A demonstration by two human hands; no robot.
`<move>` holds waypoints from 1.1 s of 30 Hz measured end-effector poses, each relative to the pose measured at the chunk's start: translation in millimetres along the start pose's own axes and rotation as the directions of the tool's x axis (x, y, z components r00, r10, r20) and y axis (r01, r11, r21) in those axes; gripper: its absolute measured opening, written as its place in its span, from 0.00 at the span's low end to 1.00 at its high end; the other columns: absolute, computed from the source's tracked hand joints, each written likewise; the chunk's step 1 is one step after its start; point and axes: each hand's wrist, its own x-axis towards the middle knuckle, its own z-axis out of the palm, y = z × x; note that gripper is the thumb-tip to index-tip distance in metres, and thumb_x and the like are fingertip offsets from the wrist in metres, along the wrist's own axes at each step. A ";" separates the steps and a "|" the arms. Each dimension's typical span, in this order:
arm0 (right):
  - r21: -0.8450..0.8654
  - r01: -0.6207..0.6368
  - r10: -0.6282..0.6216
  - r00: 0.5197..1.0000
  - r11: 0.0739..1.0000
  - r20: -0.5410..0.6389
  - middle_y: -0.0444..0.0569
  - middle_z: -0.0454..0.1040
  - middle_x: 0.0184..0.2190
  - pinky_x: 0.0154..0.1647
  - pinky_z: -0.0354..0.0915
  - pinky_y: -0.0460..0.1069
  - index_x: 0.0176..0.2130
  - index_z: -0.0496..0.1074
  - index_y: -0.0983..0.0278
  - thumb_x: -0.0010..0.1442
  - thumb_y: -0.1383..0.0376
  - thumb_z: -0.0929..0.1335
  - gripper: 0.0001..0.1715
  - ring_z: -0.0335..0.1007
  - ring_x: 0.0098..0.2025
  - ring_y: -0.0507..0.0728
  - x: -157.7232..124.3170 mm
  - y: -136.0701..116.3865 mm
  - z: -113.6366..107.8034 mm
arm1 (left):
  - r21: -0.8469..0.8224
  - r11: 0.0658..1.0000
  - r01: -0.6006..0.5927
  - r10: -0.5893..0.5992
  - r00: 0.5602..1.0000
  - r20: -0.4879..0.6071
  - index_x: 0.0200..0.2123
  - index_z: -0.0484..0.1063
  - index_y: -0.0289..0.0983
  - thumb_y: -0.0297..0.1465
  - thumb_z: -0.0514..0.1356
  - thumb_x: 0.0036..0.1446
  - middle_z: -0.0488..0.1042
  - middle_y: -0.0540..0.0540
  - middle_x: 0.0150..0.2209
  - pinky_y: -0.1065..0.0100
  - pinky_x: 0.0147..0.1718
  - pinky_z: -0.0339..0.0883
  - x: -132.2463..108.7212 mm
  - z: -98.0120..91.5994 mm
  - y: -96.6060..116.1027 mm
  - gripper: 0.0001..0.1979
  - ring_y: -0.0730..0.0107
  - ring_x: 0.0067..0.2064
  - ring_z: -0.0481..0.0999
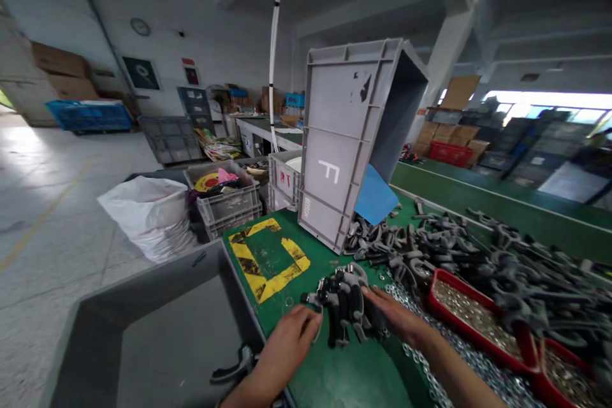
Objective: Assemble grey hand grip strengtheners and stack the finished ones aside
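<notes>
Several black-and-grey handle parts with curved grey ends (342, 306) lie bunched on the green tabletop (354, 376) between my two hands. My left hand (292, 339) is at the near left of the bunch, its fingers curled in a pinch on the end of one handle part (316, 319). From the other side, my right hand (394, 315) reaches in with its fingers stretched out against the bunch. Its fingertips are partly hidden by the parts. One more handle part (234, 364) lies in the grey bin (172, 325) to the left, partly behind my left forearm.
An upended grey crate (329, 140) stands beyond my hands. To the right are a heap of handle parts (449, 242), loose metal rings (459, 357) and red trays (482, 293) of small metal pieces. Yellow-black tape (258, 287) marks the tabletop. A white sack (148, 217) stands left.
</notes>
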 end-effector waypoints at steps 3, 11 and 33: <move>-0.038 -0.057 0.058 0.998 0.998 0.008 0.59 0.69 0.60 0.64 0.57 0.58 0.55 0.71 0.67 0.53 0.40 0.70 0.43 0.64 0.62 0.66 3.4 -8.5 2.4 | -0.042 0.993 0.110 -0.110 0.994 0.022 0.34 0.73 0.37 0.43 0.45 0.68 0.76 0.44 0.36 0.63 0.46 0.67 8.2 -10.3 -13.6 0.23 0.62 0.41 0.76; -0.459 0.311 -0.343 0.939 0.832 0.014 0.58 0.71 0.57 0.64 0.58 0.59 0.60 0.63 0.63 0.57 0.43 0.67 0.40 0.64 0.62 0.68 -31.6 15.6 72.2 | -0.268 0.951 0.155 -0.095 0.970 0.223 0.65 0.60 0.39 0.54 0.51 0.61 0.61 0.38 0.65 0.50 0.66 0.49 13.3 -1.4 11.8 0.36 0.50 0.67 0.57; 0.027 0.328 -0.322 0.937 0.944 -0.138 0.52 0.77 0.52 0.59 0.63 0.59 0.53 0.75 0.59 0.62 0.37 0.60 0.37 0.69 0.56 0.66 -39.2 16.3 60.2 | -0.268 0.962 -0.049 0.099 0.980 0.174 0.62 0.66 0.44 0.46 0.59 0.60 0.67 0.44 0.62 0.48 0.67 0.43 -52.7 14.7 21.9 0.28 0.48 0.64 0.60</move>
